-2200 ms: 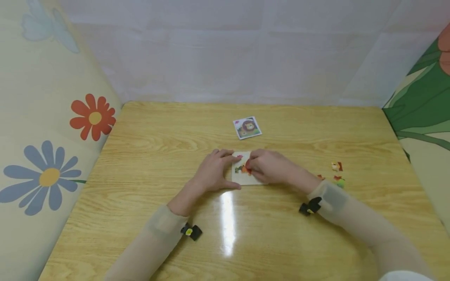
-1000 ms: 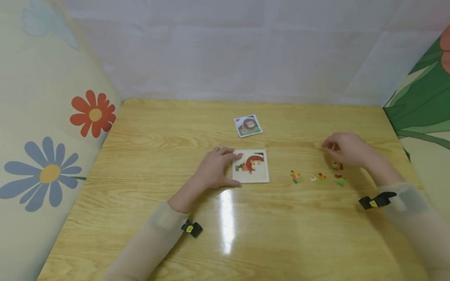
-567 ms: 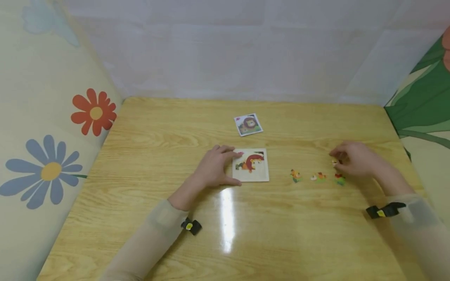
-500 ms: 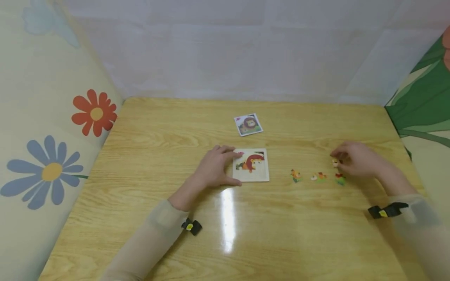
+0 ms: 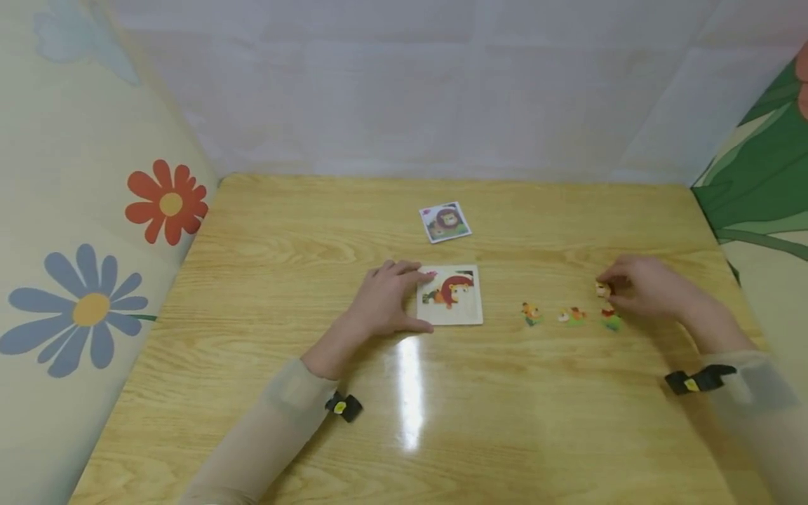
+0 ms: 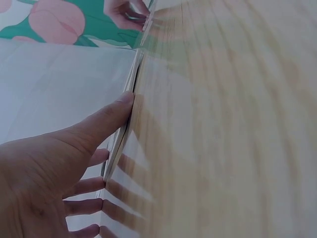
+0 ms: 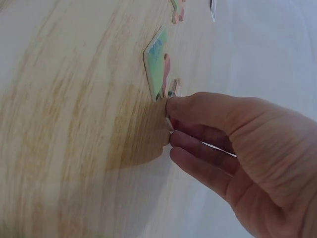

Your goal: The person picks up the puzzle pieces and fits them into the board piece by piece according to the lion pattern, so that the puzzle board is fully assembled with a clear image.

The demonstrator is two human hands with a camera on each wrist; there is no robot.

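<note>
A square jigsaw puzzle board (image 5: 466, 311), partly filled with a lion picture, lies flat at mid-table. My left hand (image 5: 384, 301) holds it by the left side, thumb at the near edge and index finger over the far left corner. To the right, my right hand (image 5: 650, 286) pinches a small puzzle piece (image 5: 602, 289) between thumb and fingers. Just below that hand lies a green and red puzzle piece (image 5: 610, 320); in the right wrist view a green piece (image 7: 155, 64) shows beyond the thumb. Fingers mostly hide the held piece there.
Two more loose pieces, an orange one (image 5: 531, 313) and a white, orange and green one (image 5: 572, 316), lie between board and right hand. Behind the board is a lion picture card (image 5: 445, 222). A white cloth backdrop (image 5: 404, 105) rises behind the wooden table (image 5: 303, 217).
My right hand has left the board, where the lion's mane and face now show, and moved right to pinch another piece. My left hand has stayed on the board.
</note>
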